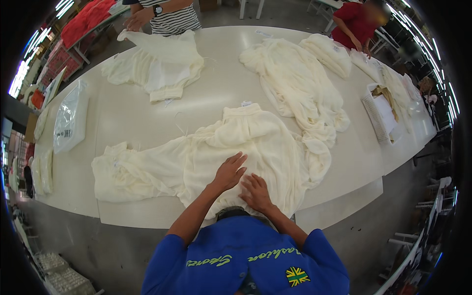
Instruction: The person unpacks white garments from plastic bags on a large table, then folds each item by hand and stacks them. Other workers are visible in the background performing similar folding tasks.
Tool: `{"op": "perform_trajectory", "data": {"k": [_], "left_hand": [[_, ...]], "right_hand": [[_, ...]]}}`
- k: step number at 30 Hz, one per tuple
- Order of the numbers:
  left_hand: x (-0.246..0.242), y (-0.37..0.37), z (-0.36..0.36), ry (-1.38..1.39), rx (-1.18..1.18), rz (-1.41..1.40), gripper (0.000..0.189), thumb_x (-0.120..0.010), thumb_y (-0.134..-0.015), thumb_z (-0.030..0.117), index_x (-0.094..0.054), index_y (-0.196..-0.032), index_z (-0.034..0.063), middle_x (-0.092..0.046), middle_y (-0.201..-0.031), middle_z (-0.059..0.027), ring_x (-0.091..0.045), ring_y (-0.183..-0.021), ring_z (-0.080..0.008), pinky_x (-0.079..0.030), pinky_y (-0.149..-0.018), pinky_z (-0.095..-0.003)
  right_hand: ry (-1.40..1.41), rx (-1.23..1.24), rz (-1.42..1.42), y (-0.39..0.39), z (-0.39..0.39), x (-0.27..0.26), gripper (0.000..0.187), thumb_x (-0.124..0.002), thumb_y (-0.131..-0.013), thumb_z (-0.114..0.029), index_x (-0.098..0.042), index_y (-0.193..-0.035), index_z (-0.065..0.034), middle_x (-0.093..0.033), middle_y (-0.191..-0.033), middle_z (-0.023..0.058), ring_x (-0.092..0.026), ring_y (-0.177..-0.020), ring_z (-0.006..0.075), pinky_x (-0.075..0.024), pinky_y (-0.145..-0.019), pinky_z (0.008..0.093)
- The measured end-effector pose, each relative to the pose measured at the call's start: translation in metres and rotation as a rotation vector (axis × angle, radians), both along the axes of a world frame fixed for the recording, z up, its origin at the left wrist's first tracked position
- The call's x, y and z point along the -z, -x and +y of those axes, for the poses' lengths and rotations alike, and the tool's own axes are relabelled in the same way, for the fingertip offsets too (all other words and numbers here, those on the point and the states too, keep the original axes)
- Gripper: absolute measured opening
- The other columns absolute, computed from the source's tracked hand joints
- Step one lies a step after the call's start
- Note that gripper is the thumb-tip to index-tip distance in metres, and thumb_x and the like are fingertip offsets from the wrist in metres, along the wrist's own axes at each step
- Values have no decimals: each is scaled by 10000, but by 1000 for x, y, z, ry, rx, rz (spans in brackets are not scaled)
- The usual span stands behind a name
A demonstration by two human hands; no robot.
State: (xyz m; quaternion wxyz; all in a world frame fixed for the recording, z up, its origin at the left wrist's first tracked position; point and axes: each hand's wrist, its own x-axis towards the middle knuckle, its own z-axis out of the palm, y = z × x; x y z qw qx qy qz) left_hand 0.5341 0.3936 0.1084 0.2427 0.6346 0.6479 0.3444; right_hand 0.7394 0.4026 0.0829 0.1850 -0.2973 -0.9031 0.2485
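Note:
A cream long-sleeved garment (273, 147) lies spread on the white table (214, 94) before me, its gathered band and white label pointing away from me. My left hand (230, 172) is over the middle of the fabric, fingers extended and slightly apart. Close to its right, my right hand (255, 191) is over the lower part, fingers spread and a little bent. Neither hand grips anything; whether the palms press on the cloth cannot be made out. One sleeve (162, 158) stretches left towards a folded cream garment (118, 177).
More cream garments (295, 73) are heaped at the right. A white basket (379, 114) holds paper. At the left lies a clear plastic bag (70, 118). Across the table, a person in stripes handles another cream garment (166, 62); a person in red stands at far right.

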Motion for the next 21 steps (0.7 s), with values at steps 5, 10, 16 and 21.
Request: {"op": "perform_trajectory", "data": {"k": [5, 10, 16, 21], "left_hand": [[42, 15, 66, 276, -11, 376, 616, -520, -985, 393, -368, -1529, 148, -287, -1601, -186, -257, -1477, -383, -206, -1179, -566], [53, 64, 88, 468, -113, 447, 657, -517, -970, 339, -299, -1565, 170, -136, -1659, -154, -77, -1529, -368, -93, -1202, -581], [59, 36, 102, 397, -144, 502, 666, -515, -982, 311, -262, -1572, 133, -120, -1651, -194, -93, -1522, -396, -77, -1192, -606], [44, -24, 83, 77, -186, 455, 641, -543, -976, 321, -340, -1537, 87, -174, -1627, -239, -121, -1513, -414, -68, -1167, -652]], "right_hand": [[15, -106, -117, -24, -24, 16, 547, -750, -836, -318, -598, -1329, -135, -414, -1519, 119, -325, -1437, 338, -252, -1175, 532], [81, -125, -136, -59, -24, 14, 568, -768, -811, -261, -587, -1334, -139, -406, -1529, 114, -331, -1440, 327, -253, -1190, 510], [118, -114, 122, -75, -12, 18, 435, -754, -808, -103, -637, -1227, -92, -562, -1379, 109, -497, -1304, 319, -389, -1096, 476], [82, 157, 271, -85, 42, 1, 369, -722, -852, -119, -642, -1208, -66, -602, -1306, 125, -565, -1196, 324, -448, -1019, 425]]}}
